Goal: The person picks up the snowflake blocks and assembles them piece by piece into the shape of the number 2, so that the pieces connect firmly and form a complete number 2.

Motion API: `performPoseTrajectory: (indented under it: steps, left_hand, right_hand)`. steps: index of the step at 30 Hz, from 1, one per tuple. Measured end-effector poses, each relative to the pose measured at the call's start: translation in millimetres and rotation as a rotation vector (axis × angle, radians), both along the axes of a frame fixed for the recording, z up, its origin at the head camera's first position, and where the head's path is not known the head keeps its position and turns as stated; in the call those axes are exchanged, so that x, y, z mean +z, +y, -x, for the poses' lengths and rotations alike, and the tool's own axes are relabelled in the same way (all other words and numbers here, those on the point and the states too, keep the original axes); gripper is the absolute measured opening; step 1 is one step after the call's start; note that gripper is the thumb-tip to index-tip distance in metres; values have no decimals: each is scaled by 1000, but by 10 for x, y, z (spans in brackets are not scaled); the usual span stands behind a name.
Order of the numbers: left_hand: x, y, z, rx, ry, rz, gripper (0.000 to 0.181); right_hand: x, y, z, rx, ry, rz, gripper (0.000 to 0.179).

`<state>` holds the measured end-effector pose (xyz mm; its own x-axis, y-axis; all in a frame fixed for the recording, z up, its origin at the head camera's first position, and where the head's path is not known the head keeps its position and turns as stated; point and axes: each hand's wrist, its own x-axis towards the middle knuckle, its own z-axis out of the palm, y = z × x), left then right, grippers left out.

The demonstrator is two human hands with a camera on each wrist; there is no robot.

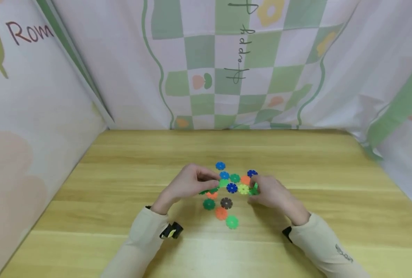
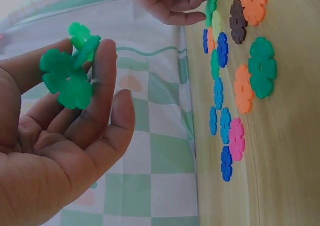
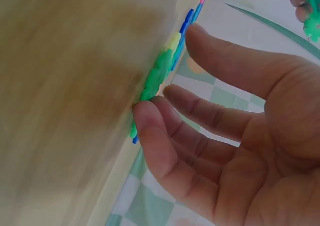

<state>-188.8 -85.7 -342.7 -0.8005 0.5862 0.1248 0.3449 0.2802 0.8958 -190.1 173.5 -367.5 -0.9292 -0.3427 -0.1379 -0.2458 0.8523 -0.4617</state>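
Above the table my left hand [image 1: 190, 182] pinches a small cluster of joined snowflake discs between thumb and fingers. In the left wrist view this cluster shows a dark green disc [image 2: 67, 80] and a light green disc [image 2: 79, 33]. Over the right side of the loose discs, my right hand [image 1: 272, 192] is low at the table, with thumb and fingers spread apart. Its fingertips are beside a green disc [image 3: 159, 74] lying on the wood; whether they touch it is unclear. A yellow disc [image 1: 243, 189] and a dark blue disc [image 1: 232, 188] lie between the hands.
Several more snowflake discs lie on the wooden table [image 1: 140, 154], including a brown disc [image 1: 226, 203], an orange disc [image 1: 221, 213] and a light green disc [image 1: 232, 222] nearer the front. A pink disc [image 2: 237, 139] shows in the left wrist view. A patterned curtain [image 1: 199, 50] hangs behind.
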Motion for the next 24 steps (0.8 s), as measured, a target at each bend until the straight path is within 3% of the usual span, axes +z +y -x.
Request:
performPoseTrajectory:
  steps: [12,24]
  left_hand:
    - [-11,8,3,-17,11,3,22]
    - [-4,7,16,-18,-12,24,22]
  right_hand:
    - [-51,10,-23,41,-1,-66,23]
    - [-22,-4,-54,28,-39,-32,25]
